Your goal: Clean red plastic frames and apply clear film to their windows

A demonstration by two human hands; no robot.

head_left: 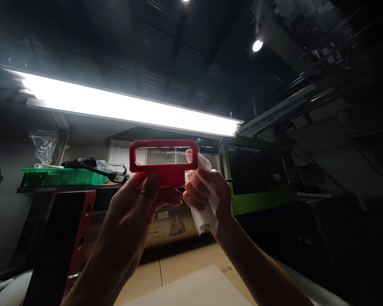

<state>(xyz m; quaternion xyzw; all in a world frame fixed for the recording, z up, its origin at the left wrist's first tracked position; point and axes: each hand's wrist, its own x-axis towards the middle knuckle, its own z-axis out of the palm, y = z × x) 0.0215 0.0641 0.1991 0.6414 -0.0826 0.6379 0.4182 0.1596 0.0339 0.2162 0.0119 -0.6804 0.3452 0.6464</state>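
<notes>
I hold a red plastic frame with a clear rectangular window up toward a long bright light tube. My left hand grips the lower red part of the frame from below, thumb on its front. My right hand is closed around a crumpled white cloth, which touches the frame's right edge.
A green tray sits on a shelf at left, with a black object and a clear bag behind it. A red-edged black panel stands at lower left. A green machine is at right. Cardboard lies below.
</notes>
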